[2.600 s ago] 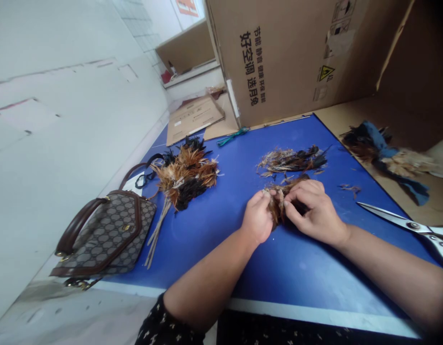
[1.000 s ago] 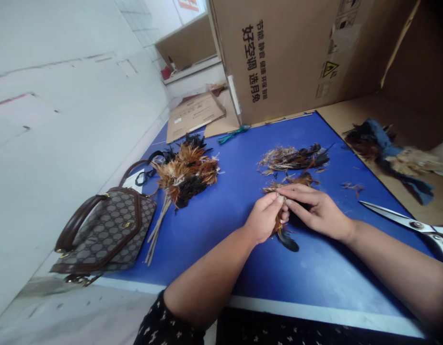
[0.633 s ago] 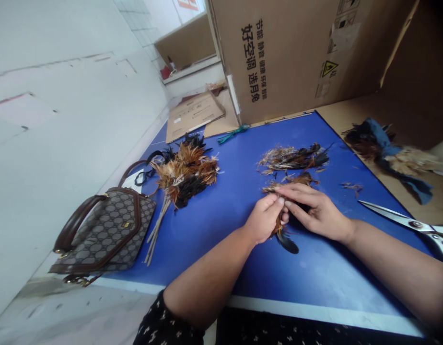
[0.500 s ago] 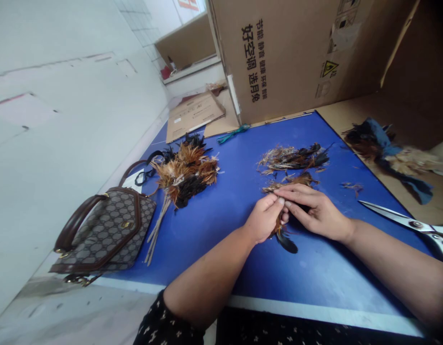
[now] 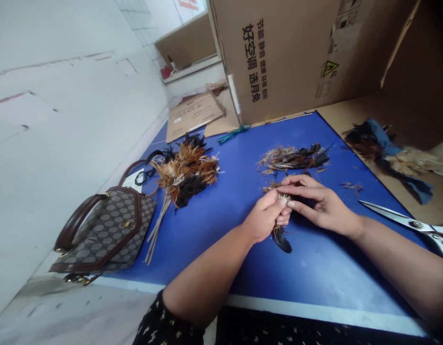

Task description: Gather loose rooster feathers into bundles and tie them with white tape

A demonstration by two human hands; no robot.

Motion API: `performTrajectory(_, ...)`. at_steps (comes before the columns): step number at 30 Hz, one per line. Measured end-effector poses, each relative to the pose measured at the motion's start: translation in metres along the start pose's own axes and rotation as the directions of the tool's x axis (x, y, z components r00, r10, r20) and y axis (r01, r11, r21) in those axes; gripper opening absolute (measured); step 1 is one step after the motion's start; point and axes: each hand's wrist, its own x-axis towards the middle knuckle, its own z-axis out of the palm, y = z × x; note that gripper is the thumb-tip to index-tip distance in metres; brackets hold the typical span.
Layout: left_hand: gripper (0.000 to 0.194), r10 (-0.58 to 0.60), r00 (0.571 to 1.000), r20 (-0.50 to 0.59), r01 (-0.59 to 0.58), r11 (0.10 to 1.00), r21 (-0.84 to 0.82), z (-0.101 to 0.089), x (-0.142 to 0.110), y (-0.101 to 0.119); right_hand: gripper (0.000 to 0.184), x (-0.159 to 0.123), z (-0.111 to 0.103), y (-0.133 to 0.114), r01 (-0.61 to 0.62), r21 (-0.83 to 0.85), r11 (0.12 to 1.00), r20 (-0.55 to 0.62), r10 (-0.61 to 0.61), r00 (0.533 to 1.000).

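My left hand (image 5: 262, 218) is closed round a small bunch of brown and black feathers (image 5: 280, 237), whose dark tips hang out below the fist over the blue table (image 5: 315, 273). My right hand (image 5: 317, 199) lies just to its right, fingers stretched toward the quill ends at the top of the bunch, fingertips touching them. A small heap of loose feathers (image 5: 291, 158) lies just beyond both hands.
A large bundle of orange, tan and black feathers on sticks (image 5: 183, 175) lies to the left, beside a patterned handbag (image 5: 102, 232). Scissors (image 5: 404, 223) rest at the right edge. More feathers with blue cloth (image 5: 387, 153) lie on cardboard; a big carton (image 5: 297, 52) stands behind.
The bunch was gathered from between both hands into my left fist, dark tips now hanging below. My right hand opened out and shifted slightly right, its fingers at the quill ends.
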Motion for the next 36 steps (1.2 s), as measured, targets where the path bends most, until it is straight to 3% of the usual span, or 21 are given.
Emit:
performTrajectory(3,0.058,0.002,1.000,0.009,-0.002,1.000,-0.008,-0.001,0.000,0.001,0.036,0.002,-0.005,-0.003,-0.028,0.000,1.000,-0.009,0.028,1.000)
performTrajectory(8,0.042,-0.120,0.983,0.138,0.122,0.993,-0.008,0.004,-0.004,0.009,0.034,0.005,-0.014,-0.003,-0.158,0.238,0.958,0.281,0.088,0.956)
performTrajectory(12,0.046,-0.162,0.969,0.189,0.172,0.984,-0.038,0.010,-0.008,0.015,0.026,0.006,-0.015,-0.001,-0.231,0.305,0.924,0.331,0.124,0.935)
performTrajectory(17,0.053,-0.121,0.990,0.069,0.129,0.984,-0.121,0.005,-0.004,0.007,0.039,0.003,-0.011,-0.002,-0.405,0.321,0.856,0.309,0.310,0.899)
performTrajectory(20,0.051,-0.050,0.999,-0.005,0.050,0.999,-0.018,-0.001,0.001,-0.004,0.042,0.002,-0.007,-0.003,-0.451,0.329,0.830,0.266,0.377,0.887)
performTrajectory(24,0.033,-0.006,0.988,-0.157,0.049,0.960,0.275,-0.008,0.004,-0.015,0.042,0.001,0.000,-0.001,-0.442,0.250,0.862,0.185,0.405,0.895)
performTrajectory(27,0.032,0.001,0.983,-0.186,0.072,0.921,0.383,-0.010,0.003,-0.017,0.041,-0.001,0.006,0.001,-0.403,0.181,0.897,0.103,0.391,0.915)
performTrajectory(32,0.033,-0.040,0.993,-0.109,0.060,0.980,0.188,-0.006,0.001,-0.006,0.040,-0.001,0.005,-0.002,-0.308,0.253,0.917,0.065,0.302,0.951)
performTrajectory(36,0.033,-0.118,0.992,-0.051,0.118,0.993,-0.005,-0.004,0.002,0.000,0.038,0.002,0.000,-0.002,-0.127,0.096,0.987,0.020,0.125,0.992)
